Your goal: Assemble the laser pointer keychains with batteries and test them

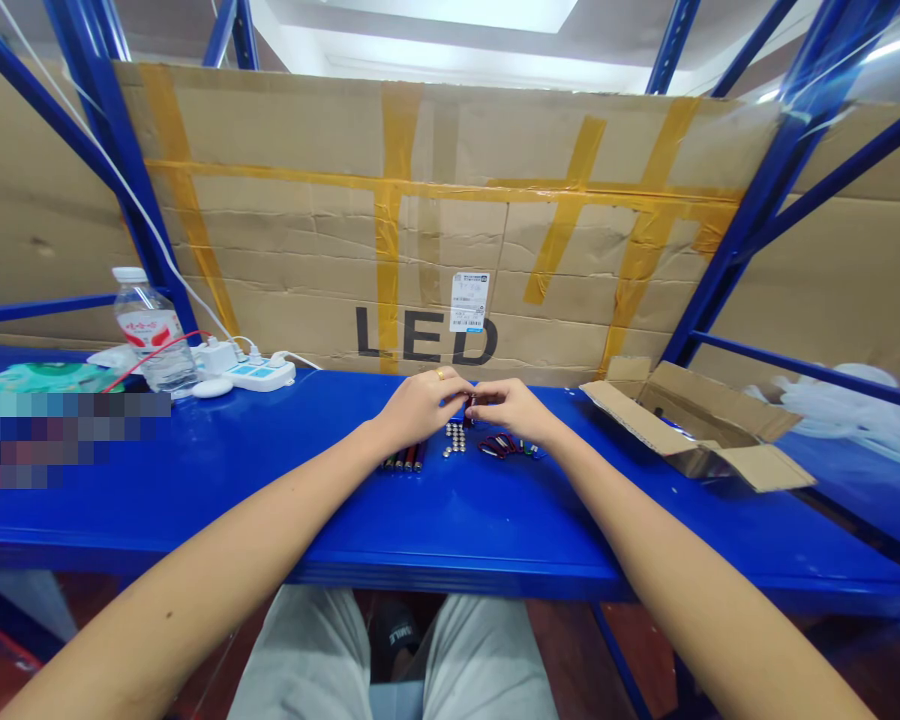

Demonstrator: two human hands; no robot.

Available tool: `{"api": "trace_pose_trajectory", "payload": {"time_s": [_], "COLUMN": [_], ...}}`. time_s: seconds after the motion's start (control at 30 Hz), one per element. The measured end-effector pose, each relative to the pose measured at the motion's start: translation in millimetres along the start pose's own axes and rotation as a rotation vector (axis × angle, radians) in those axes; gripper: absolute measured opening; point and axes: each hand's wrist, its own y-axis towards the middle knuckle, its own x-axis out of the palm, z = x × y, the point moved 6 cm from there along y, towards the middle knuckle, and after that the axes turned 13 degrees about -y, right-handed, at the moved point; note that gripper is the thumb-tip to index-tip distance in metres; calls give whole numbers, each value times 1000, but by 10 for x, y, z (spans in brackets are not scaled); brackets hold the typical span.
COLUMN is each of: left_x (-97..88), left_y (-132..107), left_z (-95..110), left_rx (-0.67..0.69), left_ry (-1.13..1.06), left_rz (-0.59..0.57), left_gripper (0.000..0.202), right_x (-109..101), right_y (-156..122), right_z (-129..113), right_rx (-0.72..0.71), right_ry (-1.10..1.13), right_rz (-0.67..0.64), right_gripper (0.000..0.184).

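Note:
My left hand (420, 405) and my right hand (511, 408) meet over the blue shelf (270, 480), fingers pinched together on a small dark red part (469, 403) held between them. A gold ring shows on the left hand. Under the left hand lie several dark red and black tube-like pieces (403, 459) side by side. Between the hands sits a cluster of small round silver button cells (455, 439). Below the right hand lies a heap of small dark red parts with cords (504, 445).
An open cardboard box (701, 425) lies on the right. At the left stand a water bottle (150, 330), a white power strip (259, 373) with cables, and a green packet (45, 380). A taped cardboard wall marked LED (425, 336) backs the shelf. White gloves (847, 405) lie far right.

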Motion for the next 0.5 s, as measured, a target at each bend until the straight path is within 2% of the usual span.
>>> {"api": "trace_pose_trajectory", "payload": {"time_s": [0.27, 0.4, 0.5], "left_x": [12, -16, -46], "left_y": [-12, -5, 5], "left_z": [29, 16, 7], "left_rx": [24, 0, -33], "left_ry": [21, 13, 30], "left_rz": [-39, -75, -171], "left_gripper": [24, 22, 19], "right_x": [-74, -125, -131], "right_y": [11, 7, -2], "right_z": [3, 12, 18], "right_rx": [-23, -82, -115], "right_ry": [-38, -211, -312], "right_rz": [93, 150, 147], "right_gripper": [18, 15, 17]}}
